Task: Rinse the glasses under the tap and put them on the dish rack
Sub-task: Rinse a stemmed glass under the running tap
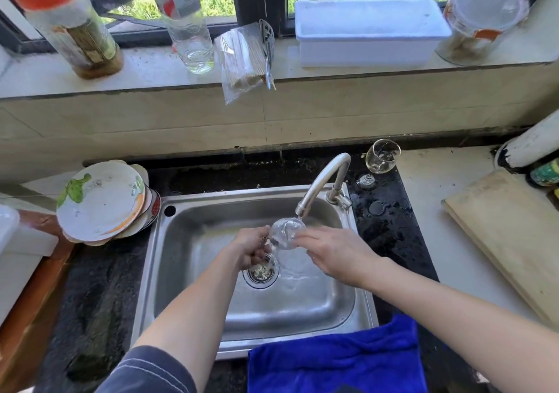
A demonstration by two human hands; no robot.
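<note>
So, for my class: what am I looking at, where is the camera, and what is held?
No machine here: a person's two bare hands, filmed by one head-worn camera looking down. The left hand grips a wine glass by its stem under the running tap, over a steel sink; the right hand touches its bowl. A second wine glass stands on the counter beside the tap. Stacked plates sit left of the sink, a blue cloth drapes its front edge, a wooden board lies right.
</note>
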